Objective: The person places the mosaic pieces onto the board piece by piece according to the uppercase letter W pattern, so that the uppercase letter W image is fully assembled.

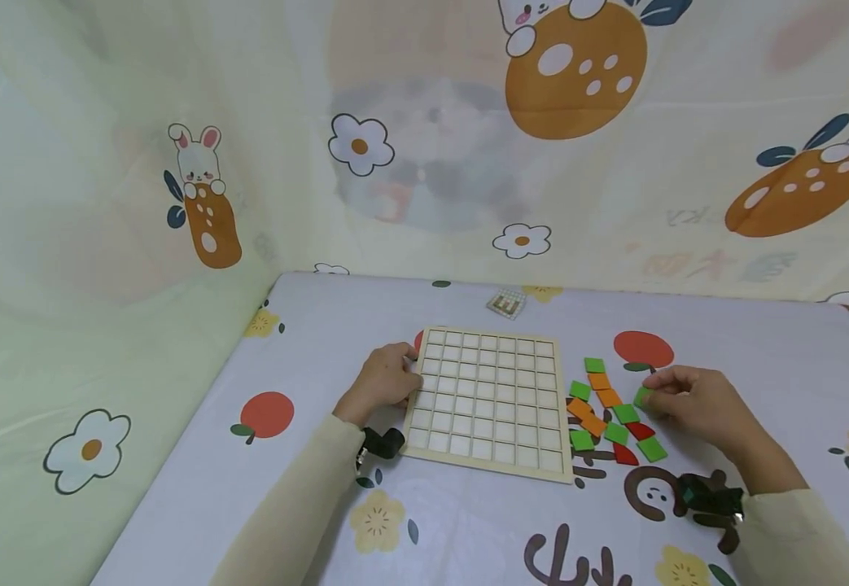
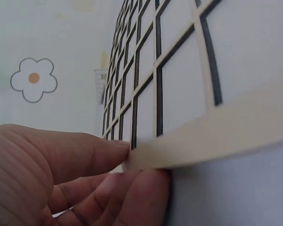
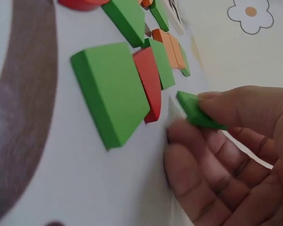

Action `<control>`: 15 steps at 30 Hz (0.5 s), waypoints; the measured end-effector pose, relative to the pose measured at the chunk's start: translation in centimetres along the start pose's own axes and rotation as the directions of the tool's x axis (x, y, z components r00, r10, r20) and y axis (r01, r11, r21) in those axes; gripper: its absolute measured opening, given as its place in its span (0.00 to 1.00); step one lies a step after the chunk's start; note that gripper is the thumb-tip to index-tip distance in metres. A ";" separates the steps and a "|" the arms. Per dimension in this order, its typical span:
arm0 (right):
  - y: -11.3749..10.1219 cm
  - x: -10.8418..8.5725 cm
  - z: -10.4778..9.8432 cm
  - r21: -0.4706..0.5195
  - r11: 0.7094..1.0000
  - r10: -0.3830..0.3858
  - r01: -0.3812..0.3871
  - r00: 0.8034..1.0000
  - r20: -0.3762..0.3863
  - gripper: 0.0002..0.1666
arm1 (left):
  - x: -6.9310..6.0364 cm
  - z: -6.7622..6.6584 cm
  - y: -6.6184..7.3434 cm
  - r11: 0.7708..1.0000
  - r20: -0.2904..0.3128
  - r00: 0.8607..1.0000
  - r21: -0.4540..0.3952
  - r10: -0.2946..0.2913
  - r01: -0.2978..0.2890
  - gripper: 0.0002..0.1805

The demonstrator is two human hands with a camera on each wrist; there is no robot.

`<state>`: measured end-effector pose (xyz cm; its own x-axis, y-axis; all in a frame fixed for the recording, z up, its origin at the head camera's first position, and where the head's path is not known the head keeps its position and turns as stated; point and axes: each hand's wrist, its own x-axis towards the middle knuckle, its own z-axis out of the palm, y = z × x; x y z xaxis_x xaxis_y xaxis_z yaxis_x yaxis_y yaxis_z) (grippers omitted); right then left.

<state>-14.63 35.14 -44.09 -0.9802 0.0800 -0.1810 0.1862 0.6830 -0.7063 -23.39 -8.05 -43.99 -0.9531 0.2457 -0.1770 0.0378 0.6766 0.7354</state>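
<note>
A pale wooden grid board [image 1: 490, 472] with white square cells lies on the table. My left hand [image 1: 383, 376] pinches its left edge; in the left wrist view the thumb [image 2: 92, 153] is on top and the fingertips are under the rim. On the right, my right hand [image 1: 702, 407] pinches a green square tile [image 3: 195, 112] between thumb and fingers. Beside that hand lie loose tiles: green squares such as the green tile [image 1: 651, 449], orange ones such as the orange tile [image 1: 598, 381], and two red rounded pieces, one being the red piece [image 1: 624, 454].
Behind the board lies a small gridded card or packet [image 1: 506, 303], too small to make out. The table is covered by a white printed cloth [image 1: 453, 529]. Pale printed fabric [image 1: 424, 244] hangs at the back and left.
</note>
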 end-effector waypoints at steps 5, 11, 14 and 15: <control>0.0 0.3 -0.1 0.081 0.996 0.031 -0.033 0.999 0.020 0.24 | 0.0 0.1 -0.5 0.997 -0.005 1.000 -0.081 -0.004 0.004 0.21; 0.0 0.4 -0.2 -0.091 0.996 -0.005 0.006 1.000 0.004 0.25 | -0.1 0.1 -0.7 0.991 -0.019 1.000 -0.131 -0.003 0.000 0.19; -0.2 0.6 -0.2 -0.186 0.982 -0.049 0.047 0.999 -0.003 0.24 | -0.2 0.1 -0.8 0.989 -0.027 1.000 -0.145 -0.001 -0.003 0.18; -0.4 0.6 -0.2 -0.215 0.975 -0.060 0.058 0.998 -0.004 0.24 | -0.3 0.1 -0.9 0.989 -0.029 1.000 -0.150 0.001 -0.006 0.18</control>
<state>-15.34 35.08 -43.83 -0.9899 0.0417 -0.1358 0.1105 0.8268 -0.5515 -23.14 -8.62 -44.68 -0.9614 0.2262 -0.1569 -0.0023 0.5634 0.8262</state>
